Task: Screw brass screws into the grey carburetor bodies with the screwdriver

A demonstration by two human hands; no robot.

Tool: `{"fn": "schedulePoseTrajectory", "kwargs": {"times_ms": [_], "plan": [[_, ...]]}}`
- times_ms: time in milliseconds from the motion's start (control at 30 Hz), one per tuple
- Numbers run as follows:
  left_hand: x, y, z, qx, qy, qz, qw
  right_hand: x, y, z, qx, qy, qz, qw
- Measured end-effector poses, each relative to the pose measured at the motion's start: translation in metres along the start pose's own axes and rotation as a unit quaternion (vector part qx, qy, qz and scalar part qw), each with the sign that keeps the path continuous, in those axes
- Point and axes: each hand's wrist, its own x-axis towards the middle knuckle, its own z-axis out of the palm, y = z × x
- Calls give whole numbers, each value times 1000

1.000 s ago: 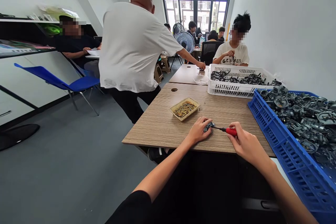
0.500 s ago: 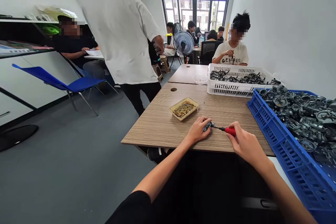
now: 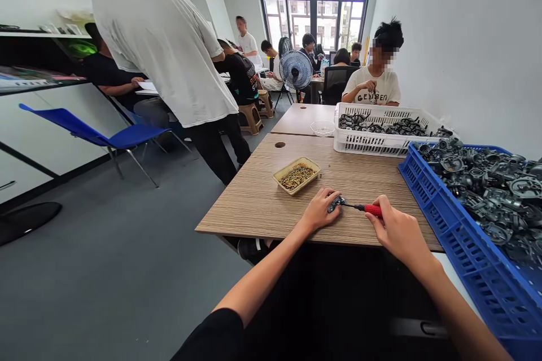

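On the wood-grain table [image 3: 241, 203], my left hand [image 3: 318, 210] is closed around a small grey metal part [image 3: 335, 203], which it partly hides. My right hand [image 3: 396, 229] grips the red handle of a screwdriver [image 3: 372, 210]. The dark shaft lies nearly level and points left, its tip at the metal part; whether it sits in a screw is too small to tell. Beyond my left hand stands a cream tray [image 3: 277, 175] of brass-coloured screws [image 3: 298, 175]. A couple of tiny loose pieces lie to the right of that tray.
A blue crate [image 3: 440, 220] heaped with grey metal parts [image 3: 478, 180] borders the table on my right. Behind it is a white basket [image 3: 372, 144] of dark parts, with a seated person [image 3: 372, 84] beyond. A standing person [image 3: 165, 51] is at the left, near a blue chair [image 3: 84, 127].
My right hand's fingers have shifted slightly on the screwdriver handle, and more of the red shows. My left hand and the metal part stay put. The standing person has moved left.
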Motion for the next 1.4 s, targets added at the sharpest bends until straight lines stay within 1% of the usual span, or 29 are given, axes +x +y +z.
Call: {"fn": "schedulePoseTrajectory", "kwargs": {"times_ms": [100, 300, 467, 567, 800, 1033, 1200, 1267, 1400], "plan": [[0, 0, 0, 2, -2, -2, 1000, 1, 1, 0, -22, -9, 17, 1000], [0, 1, -1, 1, -1, 2, 1000, -1, -1, -3, 31, 0, -19, 999], [0, 1, -1, 1, -2, -1, 1000, 0, 0, 0, -8, -6, 14, 1000], [0, 2, -2, 2, -1, -2, 1000, 1, 1, 1, -17, -7, 21, 1000], [0, 3, -3, 3, -3, -4, 1000, -1, -1, -1, 34, 2, -12, 999], [1, 3, -3, 0, -3, -2, 1000, 0, 1, -2, 14, -18, 15, 1000], [1, 4, -3, 1, -1, -6, 1000, -1, 0, -4, 41, -18, -12, 999], [0, 4, -2, 2, 0, -10, 1000, -1, -1, -4, 36, -16, -15, 999], [0, 3, -1, 1, 0, -11, 1000, 0, 1, -1, 3, -16, 5, 1000]]}}
